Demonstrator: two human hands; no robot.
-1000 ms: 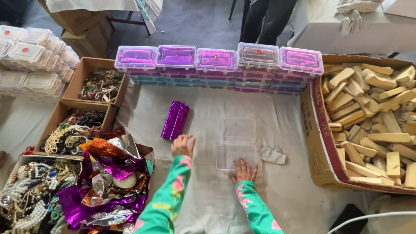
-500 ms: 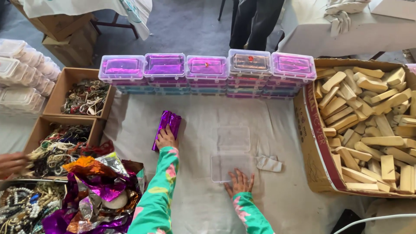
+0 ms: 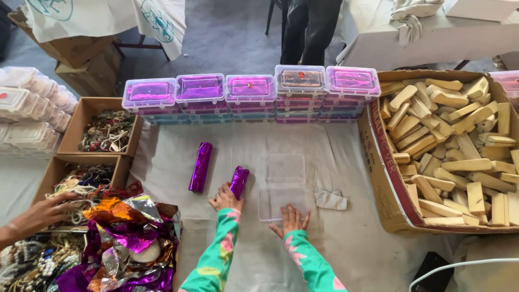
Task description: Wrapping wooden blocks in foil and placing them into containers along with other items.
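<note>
Far left edge: another person's hand [image 3: 40,212] reaches into a cardboard box of tangled jewellery [image 3: 81,181]. A second such box [image 3: 102,130] sits behind it. A heap of crumpled foil sheets [image 3: 127,238], purple, orange and silver, lies at the near left corner of the cloth-covered table [image 3: 346,162].

On the cloth, left of centre: a long purple foil roll [image 3: 200,166] lies free, near the left hand but apart from it.

Left hand [image 3: 224,199]: fingers closed around the lower end of a short purple foil-wrapped piece [image 3: 239,181], which stands tilted, just beside the left edge of the clear plastic box [image 3: 282,186].

Clear box: open and lying flat at the middle of the cloth, lid toward the far side.

Right hand [image 3: 292,219]: released, fingers spread, palm flat on the cloth, fingertips touching the near edge of the clear box. It grasps nothing.

Just right of the box: a small crumpled white scrap [image 3: 331,200].

Far edge: a row of stacked clear boxes with purple contents [image 3: 248,92].

Right edge: a large carton of pale wooden blocks [image 3: 454,146].
</note>
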